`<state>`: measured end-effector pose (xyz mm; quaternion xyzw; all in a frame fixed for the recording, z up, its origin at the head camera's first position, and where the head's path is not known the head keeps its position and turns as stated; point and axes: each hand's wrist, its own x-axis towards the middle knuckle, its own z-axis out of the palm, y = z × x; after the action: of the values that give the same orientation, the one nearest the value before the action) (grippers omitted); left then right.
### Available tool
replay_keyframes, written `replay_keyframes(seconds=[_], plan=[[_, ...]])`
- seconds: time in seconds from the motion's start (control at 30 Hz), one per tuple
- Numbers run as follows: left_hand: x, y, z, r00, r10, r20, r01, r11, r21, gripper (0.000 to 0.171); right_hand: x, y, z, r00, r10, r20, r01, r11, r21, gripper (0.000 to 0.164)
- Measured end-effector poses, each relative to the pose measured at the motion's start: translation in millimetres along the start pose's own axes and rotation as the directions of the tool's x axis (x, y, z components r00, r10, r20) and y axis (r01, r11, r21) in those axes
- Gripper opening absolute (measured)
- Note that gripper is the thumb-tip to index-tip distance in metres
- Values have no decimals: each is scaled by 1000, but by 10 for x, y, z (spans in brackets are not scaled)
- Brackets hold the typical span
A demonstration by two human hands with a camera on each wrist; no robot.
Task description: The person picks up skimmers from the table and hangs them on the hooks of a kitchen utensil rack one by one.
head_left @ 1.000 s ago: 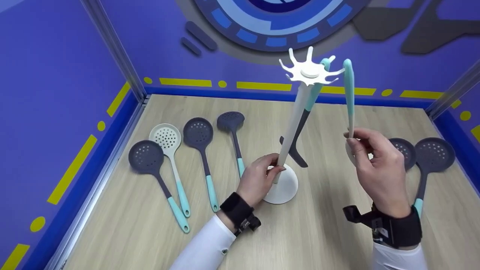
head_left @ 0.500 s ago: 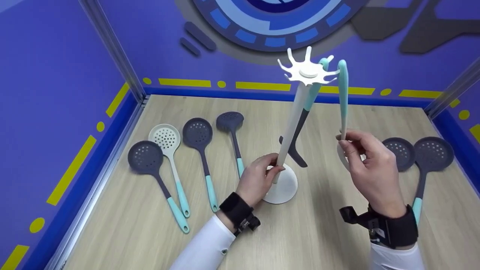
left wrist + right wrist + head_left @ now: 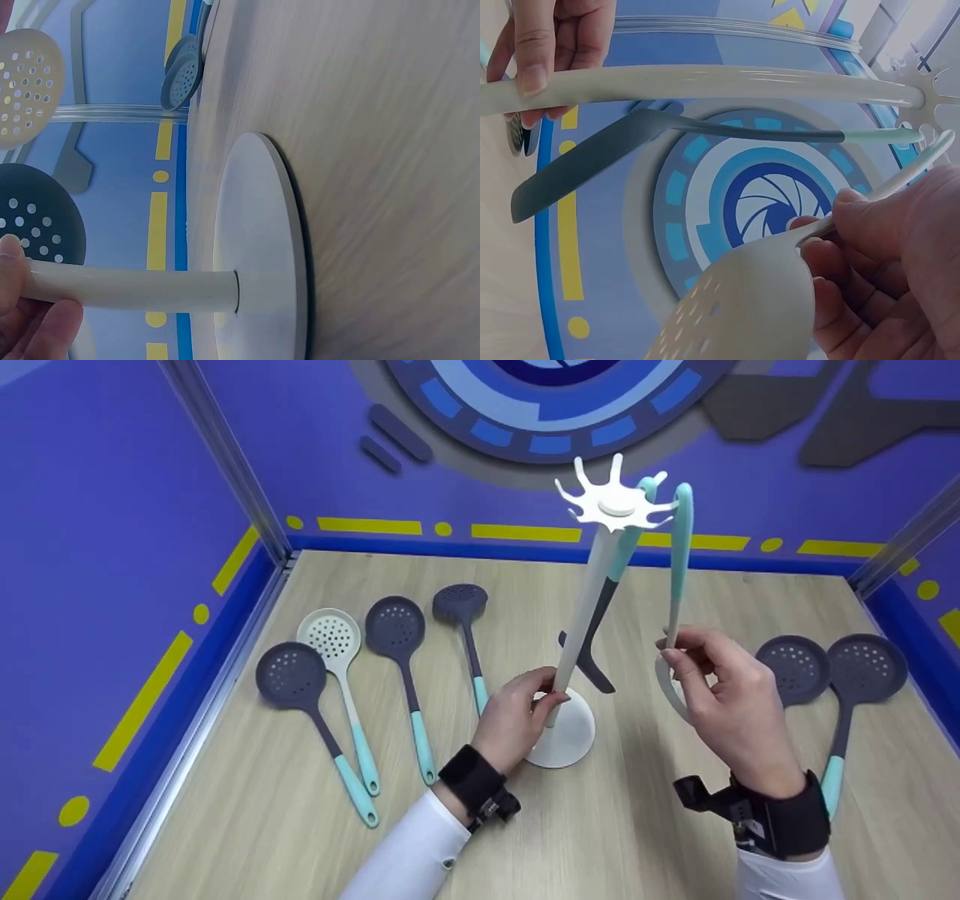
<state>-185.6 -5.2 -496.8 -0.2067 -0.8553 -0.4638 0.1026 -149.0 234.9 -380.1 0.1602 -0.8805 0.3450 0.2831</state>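
A white utensil stand with a pole [image 3: 585,615], a pronged top [image 3: 616,502] and a round base [image 3: 570,735] stands on the table. My left hand [image 3: 517,716] grips the pole low down, just above the base. My right hand [image 3: 739,697] pinches a pale skimmer by its neck, below the mint handle [image 3: 681,544]; its perforated head [image 3: 735,300] points down. The handle's top meets a right-hand prong's tip; whether the prong passes through the handle's hole, I cannot tell. A dark skimmer [image 3: 600,622] hangs from another prong, behind the pole.
On the left of the table [image 3: 247,780] lie a dark skimmer [image 3: 292,675], a pale skimmer [image 3: 330,636], another dark skimmer [image 3: 396,626] and a dark utensil with a perforated head [image 3: 460,601]. Two dark skimmers [image 3: 870,669] lie at the right. Blue walls [image 3: 97,547] enclose the table.
My right hand has moved left and slightly down with the pale skimmer, its handle top now closer in over the prong. My left hand keeps its grip on the pole.
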Motion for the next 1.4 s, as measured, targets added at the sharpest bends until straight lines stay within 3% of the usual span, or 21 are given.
replay_keyframes(seconds=[0.37, 1.4], plan=[[-2, -9, 9, 1000, 0, -1, 0, 1000, 3, 25, -23, -26, 37, 998, -15, 57, 15, 1000, 9, 16], [3, 2, -5, 1000, 7, 0, -7, 1000, -19, 28, -46, -119, 283, 993, -43, 106, 31, 993, 111, 14]])
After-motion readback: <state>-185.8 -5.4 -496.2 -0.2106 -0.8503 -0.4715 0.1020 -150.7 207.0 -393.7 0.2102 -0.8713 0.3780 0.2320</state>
